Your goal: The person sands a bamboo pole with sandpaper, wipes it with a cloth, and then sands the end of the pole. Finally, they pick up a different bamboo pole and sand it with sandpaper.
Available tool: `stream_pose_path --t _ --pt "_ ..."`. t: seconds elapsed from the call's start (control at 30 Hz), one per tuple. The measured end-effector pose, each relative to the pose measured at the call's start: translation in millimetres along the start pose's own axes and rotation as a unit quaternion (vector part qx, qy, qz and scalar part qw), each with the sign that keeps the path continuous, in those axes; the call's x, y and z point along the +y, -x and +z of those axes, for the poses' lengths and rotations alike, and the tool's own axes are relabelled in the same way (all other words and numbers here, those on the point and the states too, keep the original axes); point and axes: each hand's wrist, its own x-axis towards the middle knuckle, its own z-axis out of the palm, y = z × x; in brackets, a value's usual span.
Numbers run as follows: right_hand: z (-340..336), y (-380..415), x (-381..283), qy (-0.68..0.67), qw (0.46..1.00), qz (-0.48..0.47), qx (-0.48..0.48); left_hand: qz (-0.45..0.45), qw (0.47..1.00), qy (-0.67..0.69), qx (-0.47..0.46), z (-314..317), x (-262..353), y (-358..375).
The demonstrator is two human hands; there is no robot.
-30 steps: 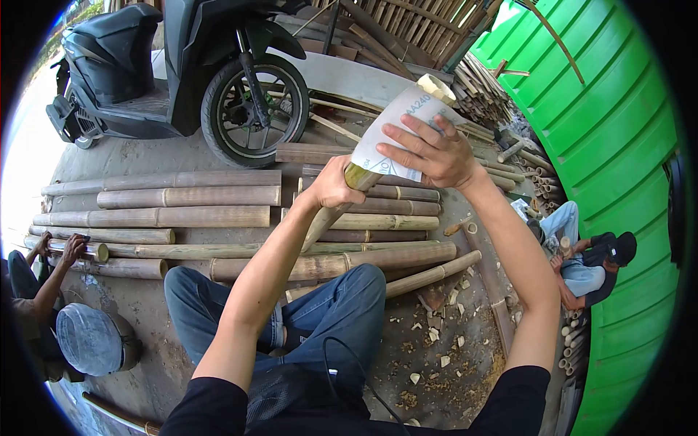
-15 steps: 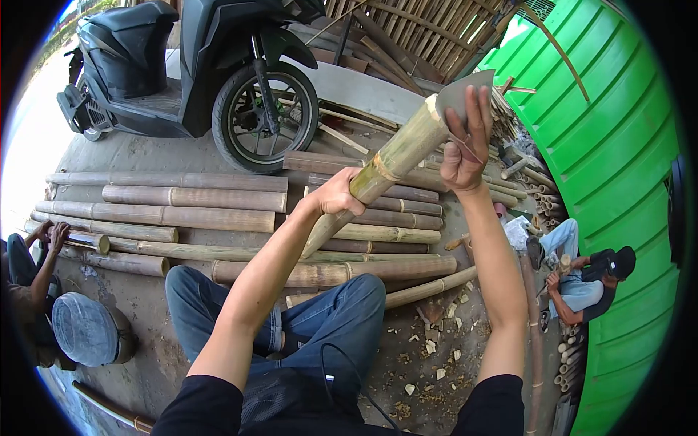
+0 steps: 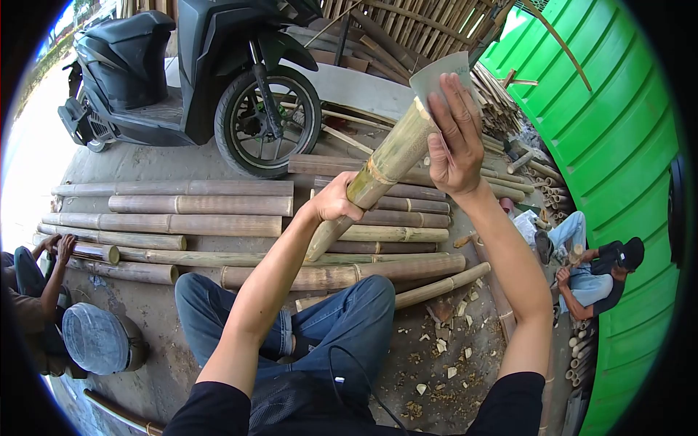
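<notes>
- A seated person's left hand (image 3: pixel 339 198) is wrapped firmly around a bamboo length (image 3: pixel 398 149), raised at a tilt above the knees, its upper end leaning to the right.
- At that upper end, the right hand (image 3: pixel 456 142) holds a sandpaper sheet (image 3: pixel 440 71), fingers laid straight along it; how hard the thumb pinches cannot be told.
- The sheet, curling beyond the fingertips, could slip or tear on the cut rim, a likely result of so flat a hold.
- With one hand clasping the middle, the bamboo might twist under a sideways push; bare fingers near the rim risk splinters.
- Bamboo poles (image 3: pixel 196 224) lie across the ground ahead, crowding the lower end; whether it touches them is unclear.
- A parked scooter (image 3: pixel 196 94) limits the space beyond, and a green wall (image 3: pixel 632 182) closes off the right.
- Pale chips (image 3: pixel 441 345) litter the floor near the knees; a bucket (image 3: pixel 98 338) stands at left. Co-workers sit on either side, both well apart.
</notes>
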Motion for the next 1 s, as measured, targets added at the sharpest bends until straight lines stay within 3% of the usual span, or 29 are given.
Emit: stream_pose_path --t 0.1,0.17,0.2,0.23,0.3,0.37,0.43,0.57,0.63,0.7,0.77,0.8,0.9,0.93,0.97,1.0 --pt "-14 -1 0 0.084 0.993 -0.063 -0.045 -0.007 1.000 0.010 0.016 3 0 5" --pt "-18 3 -8 0.183 0.955 -0.181 -0.146 -0.015 0.999 0.008 0.029 5 1 7" --pt "-18 6 -16 0.151 0.948 -0.186 -0.207 -0.003 0.998 -0.006 0.063 9 3 8" --pt "-18 10 -18 0.154 0.948 -0.188 -0.207 0.009 0.995 -0.020 0.097 12 5 7" --pt "-17 13 -19 0.143 0.917 -0.251 -0.274 0.049 0.990 -0.072 0.107 16 4 3" --pt "-25 -11 -3 0.193 0.943 -0.130 -0.237 0.054 0.964 -0.188 0.180 24 6 1" --pt "-30 -23 -2 0.173 0.970 -0.017 -0.169 0.061 0.958 -0.200 0.196 32 7 3" --pt "-11 20 -26 0.162 0.965 -0.064 -0.197 0.053 0.962 -0.176 0.201 33 7 2" --pt "-8 40 -29 0.138 0.924 -0.199 -0.295 0.039 0.969 -0.164 0.181 31 0 3" --pt "-16 23 -19 0.130 0.931 -0.188 -0.284 0.046 0.963 -0.177 0.200 34 8 3" --pt "-30 -5 -11 0.186 0.969 -0.028 -0.163 0.045 0.957 -0.206 0.200 35 7 1" --pt "-30 -11 -9 0.180 0.973 -0.001 -0.145 0.056 0.956 -0.203 0.206 37 5 -1" --pt "-15 13 -26 0.125 0.972 -0.033 -0.198 0.048 0.960 -0.184 0.204 37 7 -2" --pt "-7 30 -29 0.125 0.950 -0.097 -0.270 0.039 0.965 -0.172 0.192 34 3 -2" --pt "-1 43 -32 0.105 0.937 -0.159 -0.293 0.096 0.965 -0.136 0.205 35 0 -3" --pt "1 49 -29 0.099 0.936 -0.160 -0.297 0.088 0.964 -0.151 0.202 34 -3 -3"
